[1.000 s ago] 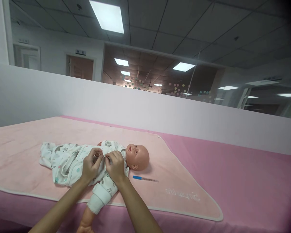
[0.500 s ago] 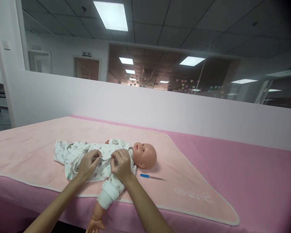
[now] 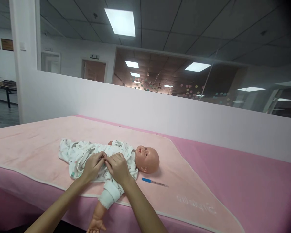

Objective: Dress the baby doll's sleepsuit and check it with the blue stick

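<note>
A baby doll point(image 3: 150, 159) lies on its back, its head to the right. It wears a white printed romper point(image 3: 80, 157), rumpled about the legs. Over the doll's chest, my left hand point(image 3: 93, 165) is closed, its fingertips pinching the romper's front. Right against it, my right hand point(image 3: 118, 165) pinches the same cloth, the fingertips of both hands meeting. What exactly lies between the fingers is hidden. One doll arm point(image 3: 97, 218) hangs over the near edge of the bed, its cuff folded back. By the doll's head rests a thermometer point(image 3: 155, 182) with a blue end.
Under the doll spreads a peach blanket point(image 3: 194, 181) with pale lettering, on a pink-covered surface point(image 3: 247, 174). A low white wall point(image 3: 160, 110) with glass above runs along the back. A dark table point(image 3: 7, 87) stands at far left.
My hands have come together; before, they were apart with a stretch of romper edge held between them. The view has turned slightly left. The doll lies as before.
</note>
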Tool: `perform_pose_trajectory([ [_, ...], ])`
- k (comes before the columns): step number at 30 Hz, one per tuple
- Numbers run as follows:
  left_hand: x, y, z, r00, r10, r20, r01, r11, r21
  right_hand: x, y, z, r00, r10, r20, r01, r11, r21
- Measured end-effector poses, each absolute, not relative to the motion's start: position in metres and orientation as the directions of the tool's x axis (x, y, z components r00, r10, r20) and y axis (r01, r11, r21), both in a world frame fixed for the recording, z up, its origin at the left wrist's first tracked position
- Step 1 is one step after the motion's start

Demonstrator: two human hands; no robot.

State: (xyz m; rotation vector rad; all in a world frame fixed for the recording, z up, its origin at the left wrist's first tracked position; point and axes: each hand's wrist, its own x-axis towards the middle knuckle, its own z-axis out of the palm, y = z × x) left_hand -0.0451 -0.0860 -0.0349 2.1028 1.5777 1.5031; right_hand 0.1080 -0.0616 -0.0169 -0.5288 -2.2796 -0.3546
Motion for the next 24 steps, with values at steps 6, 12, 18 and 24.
perform_pose_trajectory([
  [6,-0.043,-0.089,-0.031,-0.044,0.779,0.625,0.651,-0.452,0.609,0.108,-0.063,-0.016,-0.633,0.272,0.724,0.484,0.87,0.097],
  [12,-0.046,-0.085,-0.034,-0.024,0.782,0.623,0.589,-0.493,0.641,0.103,-0.061,-0.021,-0.618,0.286,0.732,0.601,0.772,0.205],
  [18,-0.049,-0.088,-0.035,-0.021,0.754,0.656,0.621,-0.505,0.6,0.107,-0.073,-0.011,-0.667,0.283,0.69,0.563,0.797,0.218],
  [24,-0.052,-0.069,-0.014,-0.139,0.737,0.662,0.64,-0.443,0.628,0.183,-0.112,-0.019,-0.454,0.379,0.806,0.676,0.736,0.036],
])
